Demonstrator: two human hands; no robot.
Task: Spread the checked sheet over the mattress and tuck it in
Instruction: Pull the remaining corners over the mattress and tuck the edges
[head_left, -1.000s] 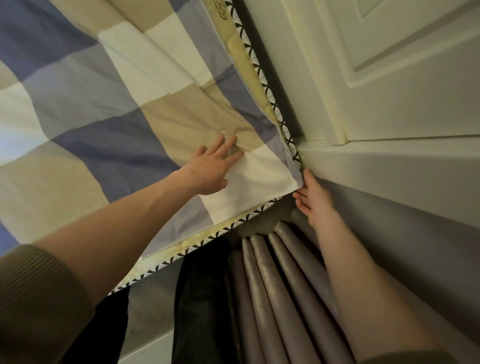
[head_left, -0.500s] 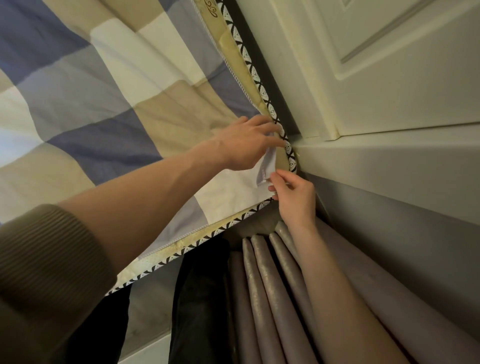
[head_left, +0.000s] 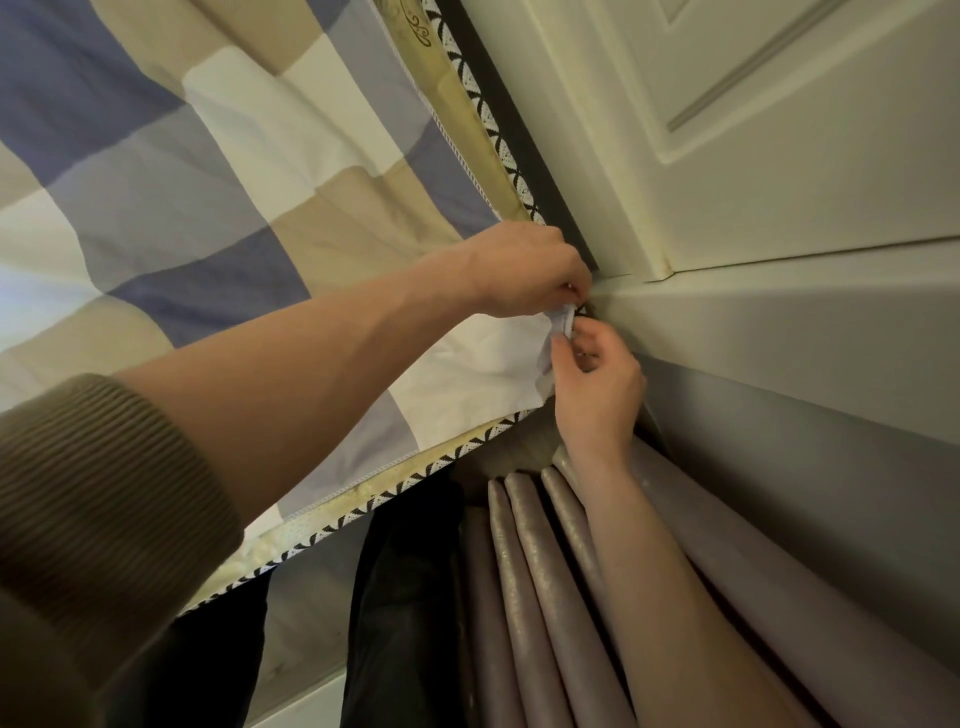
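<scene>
The checked sheet (head_left: 218, 171), in blue, beige and white squares, lies over the mattress (head_left: 358, 493), whose yellowish side with black-and-white trim shows along the near and right edges. At the mattress corner by the wall, my left hand (head_left: 524, 270) pinches the sheet's white corner from above. My right hand (head_left: 592, 384) pinches the same corner from below, fingers closed on the bunched cloth. The corner's tip is partly hidden between my fingers.
A white panelled door (head_left: 779, 130) and a white ledge (head_left: 779, 322) stand tight against the mattress corner. Folds of mauve curtain (head_left: 545, 597) hang below my right arm. Dark trouser legs (head_left: 400, 597) and pale floor show beneath the mattress edge.
My left hand left the flat sheet and slid to the corner. My right hand rose from beside the mattress, and both now pinch the sheet corner.
</scene>
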